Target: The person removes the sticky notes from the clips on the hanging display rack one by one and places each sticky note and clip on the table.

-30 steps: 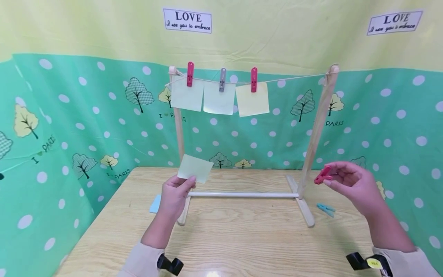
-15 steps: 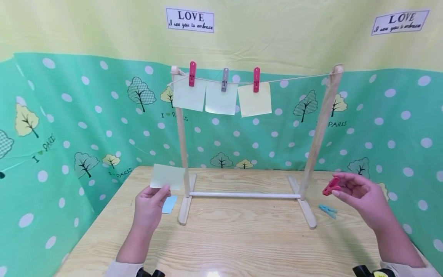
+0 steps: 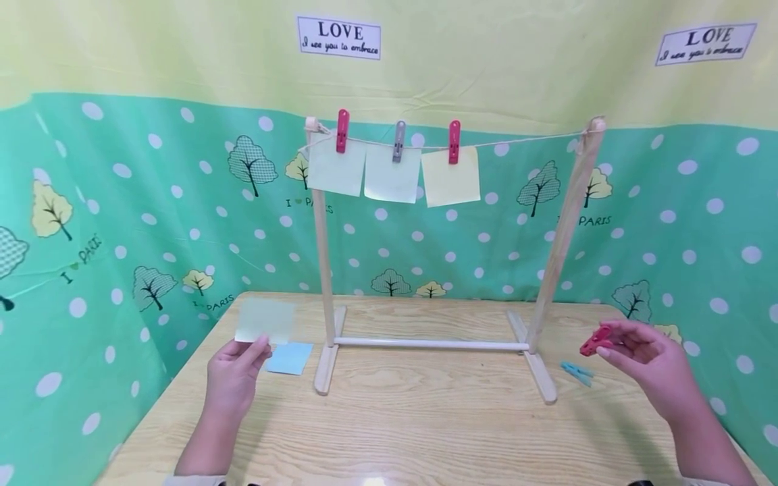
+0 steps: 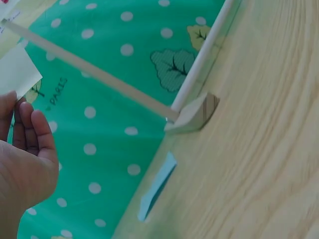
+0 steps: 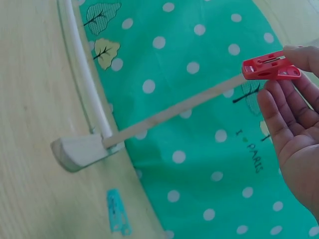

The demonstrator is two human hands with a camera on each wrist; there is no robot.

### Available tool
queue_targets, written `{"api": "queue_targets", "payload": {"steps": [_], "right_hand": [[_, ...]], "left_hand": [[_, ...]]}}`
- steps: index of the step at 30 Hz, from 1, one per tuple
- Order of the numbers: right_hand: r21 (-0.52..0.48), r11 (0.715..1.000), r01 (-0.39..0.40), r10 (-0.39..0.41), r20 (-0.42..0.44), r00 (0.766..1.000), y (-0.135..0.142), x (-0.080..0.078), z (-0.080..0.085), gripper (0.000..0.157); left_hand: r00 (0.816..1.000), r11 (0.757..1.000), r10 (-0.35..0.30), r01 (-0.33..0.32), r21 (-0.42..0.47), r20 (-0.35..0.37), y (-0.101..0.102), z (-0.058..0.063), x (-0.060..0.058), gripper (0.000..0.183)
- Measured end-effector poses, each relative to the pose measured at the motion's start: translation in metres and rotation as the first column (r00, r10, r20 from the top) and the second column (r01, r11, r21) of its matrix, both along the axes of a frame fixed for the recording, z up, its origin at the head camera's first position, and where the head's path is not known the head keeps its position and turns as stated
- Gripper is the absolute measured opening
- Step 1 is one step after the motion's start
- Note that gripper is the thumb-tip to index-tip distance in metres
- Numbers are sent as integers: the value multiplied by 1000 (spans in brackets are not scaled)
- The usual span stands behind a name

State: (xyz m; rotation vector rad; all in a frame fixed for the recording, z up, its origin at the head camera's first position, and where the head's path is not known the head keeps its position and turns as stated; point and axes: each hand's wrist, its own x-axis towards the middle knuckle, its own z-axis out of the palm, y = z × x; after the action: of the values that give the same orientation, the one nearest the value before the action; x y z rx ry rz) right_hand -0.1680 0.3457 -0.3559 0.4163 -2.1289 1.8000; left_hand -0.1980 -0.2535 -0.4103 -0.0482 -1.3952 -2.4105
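At the table's left side my left hand [image 3: 234, 378] pinches a pale green sticky note [image 3: 265, 320] by its lower edge, thumb in front. Just beyond that hand a blue sticky note [image 3: 290, 358] lies on the table. On the right, my right hand [image 3: 647, 361] holds a red clothespin [image 3: 595, 341] between thumb and fingers; the right wrist view shows it in profile. A blue clothespin [image 3: 577, 373] lies on the table to the left of this hand. Three notes hang from the string, the rightmost a pale yellow note [image 3: 451, 177] under a red clothespin [image 3: 454, 142].
A wooden stand with a left post [image 3: 323, 263], a right post [image 3: 565, 236] and a white crossbar [image 3: 431, 344] stands mid-table. The string [image 3: 516, 142] runs between the post tops. Its feet reach forward on the wooden table [image 3: 425, 425]. A polka-dot curtain [image 3: 419, 263] hangs behind.
My left hand has moved left and down with the green note, uncovering the blue note. My right hand has lowered and shifted slightly right, with the red clothespin still in its fingers.
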Motion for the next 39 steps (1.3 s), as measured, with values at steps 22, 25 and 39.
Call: {"api": "queue_targets", "payload": {"steps": [22,25,39], "right_hand": [[-80,992,100,-94,81,992,39,1,-41,41],[-92,991,101,-91,105,990,44,-1,-46,41],[-161,983,93,-62,187,980,63,-7,-67,36]], "left_hand": [[956,991,134,-121,-64,261,-59,-25,-5,18],[951,991,135,-127,-47,278,-65,-28,-6,18],[881,926,148,36,-376,450,-89,-48,-22,57]]}}
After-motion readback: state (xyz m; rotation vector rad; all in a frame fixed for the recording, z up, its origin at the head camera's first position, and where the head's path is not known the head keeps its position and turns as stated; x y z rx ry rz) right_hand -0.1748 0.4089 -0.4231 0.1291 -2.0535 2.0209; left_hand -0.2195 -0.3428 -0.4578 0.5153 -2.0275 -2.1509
